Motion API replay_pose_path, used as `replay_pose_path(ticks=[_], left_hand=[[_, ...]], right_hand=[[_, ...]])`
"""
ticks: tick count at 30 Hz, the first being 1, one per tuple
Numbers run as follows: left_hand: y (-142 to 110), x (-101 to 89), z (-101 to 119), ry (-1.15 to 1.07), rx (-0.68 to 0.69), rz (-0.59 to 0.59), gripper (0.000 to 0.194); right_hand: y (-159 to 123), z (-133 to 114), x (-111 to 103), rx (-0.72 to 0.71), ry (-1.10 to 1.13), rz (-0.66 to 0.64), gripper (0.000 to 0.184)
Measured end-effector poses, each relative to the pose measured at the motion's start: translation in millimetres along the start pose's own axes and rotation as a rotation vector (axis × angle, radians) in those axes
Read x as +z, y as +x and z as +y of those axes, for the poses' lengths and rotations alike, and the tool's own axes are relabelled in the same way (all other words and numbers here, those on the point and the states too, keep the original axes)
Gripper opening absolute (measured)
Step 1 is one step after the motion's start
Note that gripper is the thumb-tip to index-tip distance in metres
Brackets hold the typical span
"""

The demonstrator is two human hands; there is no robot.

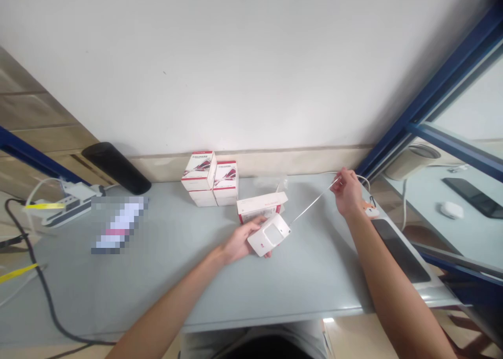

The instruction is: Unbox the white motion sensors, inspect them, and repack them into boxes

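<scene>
L grip [238, 242] clamped on white plastic unit [271, 235]; R grip [346, 192] pinched thin white cord [314, 202], taut from unit, w/ white boxes [210, 178] nearby on grey surface [188, 291].

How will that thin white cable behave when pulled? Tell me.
The thin white cable is likely light and floppy, judging by how fine it looks. Drawn nearly straight from the right hand to the white plastic device, it probably has little slack, so pulling further would likely drag the device.
</scene>
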State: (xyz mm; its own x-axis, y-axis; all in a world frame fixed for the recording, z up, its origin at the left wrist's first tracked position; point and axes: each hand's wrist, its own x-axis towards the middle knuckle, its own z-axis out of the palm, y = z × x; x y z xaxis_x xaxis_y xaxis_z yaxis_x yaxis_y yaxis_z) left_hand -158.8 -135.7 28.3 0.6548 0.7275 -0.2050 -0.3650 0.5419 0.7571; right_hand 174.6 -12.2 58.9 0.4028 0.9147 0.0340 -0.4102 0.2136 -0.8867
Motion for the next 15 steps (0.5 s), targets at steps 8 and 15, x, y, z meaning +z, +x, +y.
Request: replay_pose_path(ticks=[8,15], left_hand=[[0.1,-1.5,-0.6,-0.069,0.012,0.025,0.027],[1.7,-5.6,-0.2,-0.148,0.010,0.032,0.028]], right_hand=[[-4.6,-2.7,4.8,-0.059,0.025,-0.027,0.054],[-22.1,5.0,20.9,-0.027,-0.009,-0.178,0.050]])
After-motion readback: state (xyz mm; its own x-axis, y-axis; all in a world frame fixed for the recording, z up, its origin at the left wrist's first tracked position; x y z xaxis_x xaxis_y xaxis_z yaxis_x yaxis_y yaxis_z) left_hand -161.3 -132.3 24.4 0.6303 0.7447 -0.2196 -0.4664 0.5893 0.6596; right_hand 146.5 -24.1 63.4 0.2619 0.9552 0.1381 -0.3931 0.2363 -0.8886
